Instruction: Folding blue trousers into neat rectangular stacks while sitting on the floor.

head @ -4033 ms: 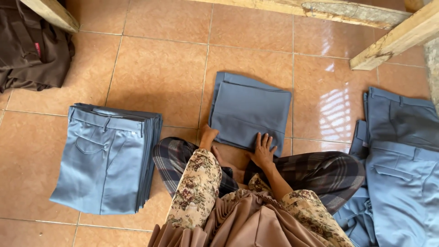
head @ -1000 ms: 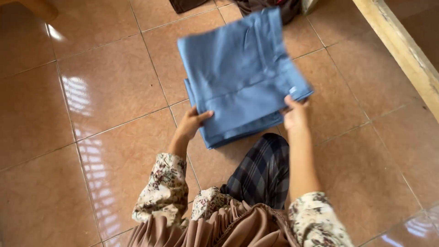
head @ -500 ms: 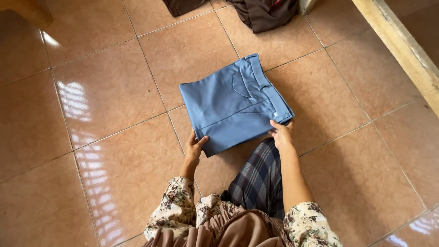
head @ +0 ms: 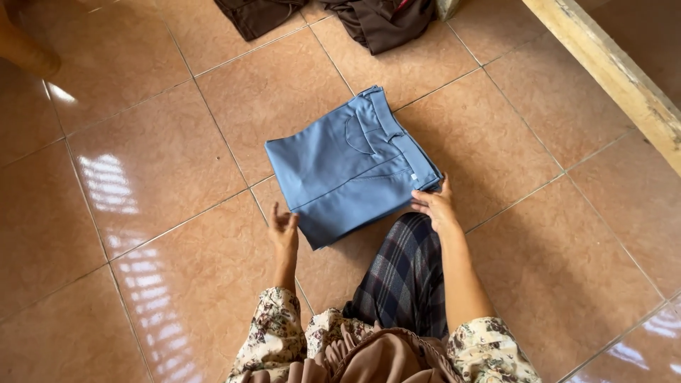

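Observation:
A stack of folded blue trousers (head: 347, 167) lies on the tiled floor (head: 163, 163) in front of me, waistband toward the far right. My right hand (head: 435, 206) rests with spread fingers at the stack's near right corner, touching its edge. My left hand (head: 284, 230) hovers open just off the near left corner, apart from the cloth. Neither hand holds anything. My knee in dark plaid cloth (head: 404, 276) sits just below the stack.
Dark brown garments (head: 333, 18) lie crumpled at the top of the view. A wooden beam (head: 610, 74) runs diagonally along the right side. A rounded wooden piece (head: 25, 46) shows at the top left corner.
The blue trousers went from held up in both hands to lying flat on the floor. My left hand has let go and drawn back from the corner; my right hand stays at the edge.

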